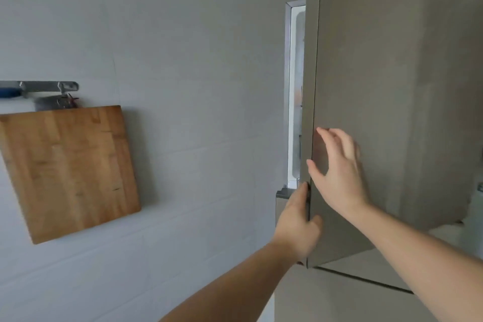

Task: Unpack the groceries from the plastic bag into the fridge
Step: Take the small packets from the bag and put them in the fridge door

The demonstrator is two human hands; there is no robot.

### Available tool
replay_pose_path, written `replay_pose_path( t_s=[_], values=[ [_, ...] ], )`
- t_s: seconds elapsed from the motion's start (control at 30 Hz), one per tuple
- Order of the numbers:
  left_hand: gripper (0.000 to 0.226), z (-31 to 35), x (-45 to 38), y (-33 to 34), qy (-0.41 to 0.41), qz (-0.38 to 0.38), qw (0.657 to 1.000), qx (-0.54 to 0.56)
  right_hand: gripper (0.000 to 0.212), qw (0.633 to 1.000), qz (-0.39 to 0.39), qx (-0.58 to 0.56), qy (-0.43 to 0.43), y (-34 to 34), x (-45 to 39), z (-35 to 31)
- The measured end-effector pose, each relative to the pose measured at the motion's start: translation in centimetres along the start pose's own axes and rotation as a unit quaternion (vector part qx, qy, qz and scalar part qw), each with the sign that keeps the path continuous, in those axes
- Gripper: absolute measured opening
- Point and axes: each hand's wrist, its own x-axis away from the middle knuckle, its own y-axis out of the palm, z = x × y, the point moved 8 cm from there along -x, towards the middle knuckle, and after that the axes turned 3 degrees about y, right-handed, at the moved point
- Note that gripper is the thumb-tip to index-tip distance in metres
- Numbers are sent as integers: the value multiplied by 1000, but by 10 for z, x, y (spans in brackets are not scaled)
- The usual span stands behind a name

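A grey tiled wall (183, 60) fills the left of the view, and the tall grey fridge (392, 60) fills the right; no surface is seen. One fridge door (366, 86) is ajar, its long axis upright and its free edge turned toward the wall, so that a narrow bright strip of the white interior (296, 86) is shown between door and cabinet. What lies inside cannot be made out. Below the door a second panel (339, 295) is seen, divided from it by a dark seam.

Two hands are counted. The left hand (298, 227) is wrapped round the door's free edge near its lower corner, the thumb on the front face and the fingers hidden behind the edge. The right hand (339, 175) is laid on the door's front just above, its fingers (326, 136) spread and relaxed.

One wooden cutting board (70, 170) is hung tilted on the wall, under one metal rail (47, 85) from which a blurred utensil is hung.
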Motion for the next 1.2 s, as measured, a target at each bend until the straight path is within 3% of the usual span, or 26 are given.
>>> replay_pose_path(
  t_s=[0.13,0.27,0.43,0.67,0.83,1.2],
  values=[
    [73,-36,-49,-15,-65,53,996,38,61,999,-16,-6,-44,59,-30,13],
    [69,-77,-103,-29,-120,87,985,84,51,989,-92,66,-94,114,-50,43],
    [77,-111,-158,-37,-152,82,979,110,71,955,-173,205,-129,168,-63,89],
    [75,-150,-220,-46,-136,88,977,135,76,923,-166,304,-170,209,-90,120],
    [70,-173,-257,-52,-126,42,981,139,73,902,-169,343,-202,228,-109,136],
    [61,-198,-292,-57,-72,-7,989,131,71,902,-110,379,-176,257,-119,153]
  ],
)
